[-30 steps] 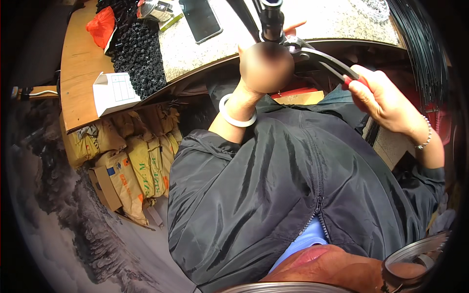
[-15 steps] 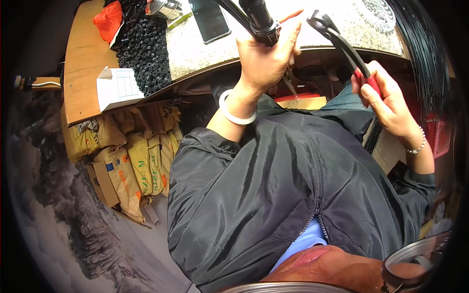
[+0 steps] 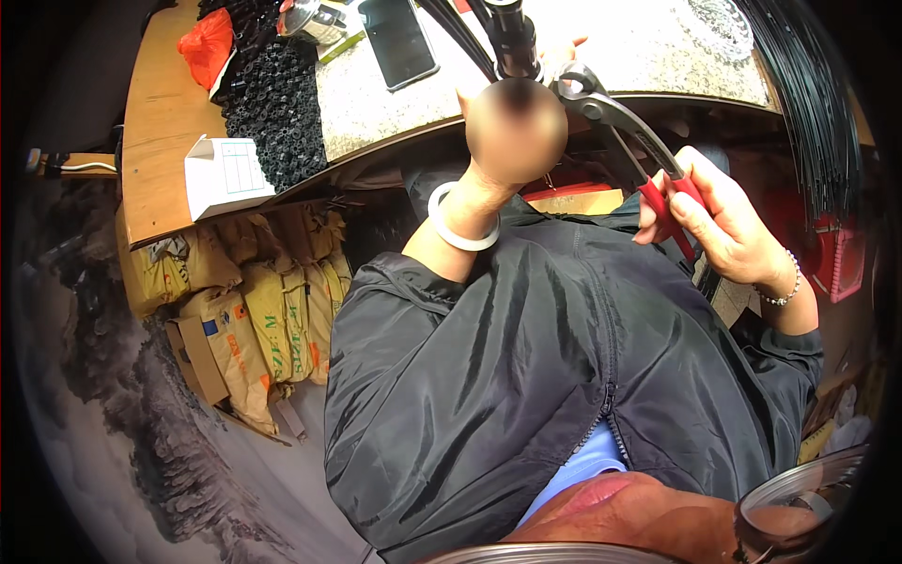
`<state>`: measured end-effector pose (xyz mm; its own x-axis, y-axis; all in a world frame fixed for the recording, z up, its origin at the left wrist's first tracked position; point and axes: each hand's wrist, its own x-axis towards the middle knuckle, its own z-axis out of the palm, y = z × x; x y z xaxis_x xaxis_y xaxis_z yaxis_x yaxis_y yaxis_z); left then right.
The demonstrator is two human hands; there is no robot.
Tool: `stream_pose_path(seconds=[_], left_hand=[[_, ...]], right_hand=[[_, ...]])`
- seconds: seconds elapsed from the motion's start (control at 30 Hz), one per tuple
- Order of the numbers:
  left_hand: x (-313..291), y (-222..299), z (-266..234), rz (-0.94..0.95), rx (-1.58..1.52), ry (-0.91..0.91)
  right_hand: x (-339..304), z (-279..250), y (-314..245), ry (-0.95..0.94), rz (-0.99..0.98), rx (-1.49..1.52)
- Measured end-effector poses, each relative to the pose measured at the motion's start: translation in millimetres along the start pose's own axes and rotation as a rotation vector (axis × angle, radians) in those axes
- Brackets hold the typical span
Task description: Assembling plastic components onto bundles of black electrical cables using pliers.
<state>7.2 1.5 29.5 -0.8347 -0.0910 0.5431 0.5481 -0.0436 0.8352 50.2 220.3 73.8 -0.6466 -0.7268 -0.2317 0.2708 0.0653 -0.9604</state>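
Note:
My left hand (image 3: 512, 141), with a white bangle at the wrist, is raised at the table's near edge. It is closed around a bundle of black rods (image 3: 517, 47) that has a thicker collar at its lower end. A blurred patch covers much of this hand. In my right hand (image 3: 719, 221) is a pair of red-handled pliers (image 3: 644, 132), its handles parted. The dark metal head of the pliers points up and left, just beside the collar and my left fingers. Whether the jaws touch the collar, I cannot tell.
On the speckled tabletop (image 3: 376, 122) lie a dark phone (image 3: 399, 42) and a clear glass dish (image 3: 719, 28). Small black parts (image 3: 268, 103) cover its left side, near a white box (image 3: 225, 179) and a red bag (image 3: 205, 47). Long black strands (image 3: 817, 103) hang at right. Sacks (image 3: 272, 320) stand below.
The pliers have moved left and down, and their head has come up beside the collar. The handles are spread wider now. My left hand has shifted slightly down and right.

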Motion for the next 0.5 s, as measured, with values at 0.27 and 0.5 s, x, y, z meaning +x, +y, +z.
stream_pose_path(seconds=[0.27, 0.5], left_hand=[[-4, 6, 0, -0.052, -0.04, 0.006], [-5, 4, -2, 0.055, -0.022, 0.003]], right_hand=[[-1, 8, -1, 0.059, 0.024, -0.098], [0, 10, -13, 0.043, 0.111, -0.122]])
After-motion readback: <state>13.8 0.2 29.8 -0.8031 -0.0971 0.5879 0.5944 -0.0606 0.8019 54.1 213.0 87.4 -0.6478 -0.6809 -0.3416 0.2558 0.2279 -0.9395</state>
